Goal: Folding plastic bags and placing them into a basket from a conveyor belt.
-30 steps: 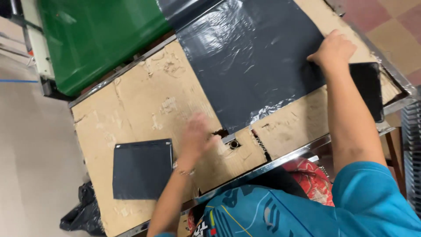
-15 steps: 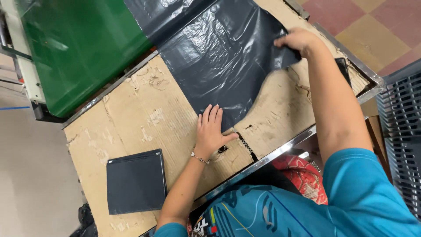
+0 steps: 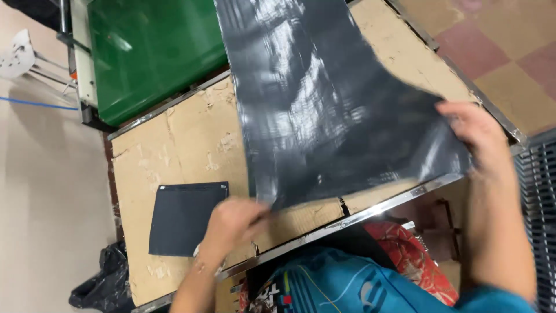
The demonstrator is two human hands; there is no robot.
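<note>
Black plastic sheet (image 3: 336, 110), earlier flat, now lifted by both hands.

Big sheet: the large shiny black plastic sheet (image 3: 324, 110) lay on the brown cardboard-covered table (image 3: 179, 139), over its middle and right part.
Hands: the left hand (image 3: 231, 223) was at the sheet's near left corner, the right hand (image 3: 478, 136) at its near right corner.
Small piece: the small dark square plastic piece (image 3: 185, 217) lay on the table, just left of the left hand.
Behind: the green flat machine surface (image 3: 150, 52) stood behind the table.
Floor: the crumpled black plastic bag (image 3: 98, 284) lay left of the table's near corner.
</note>
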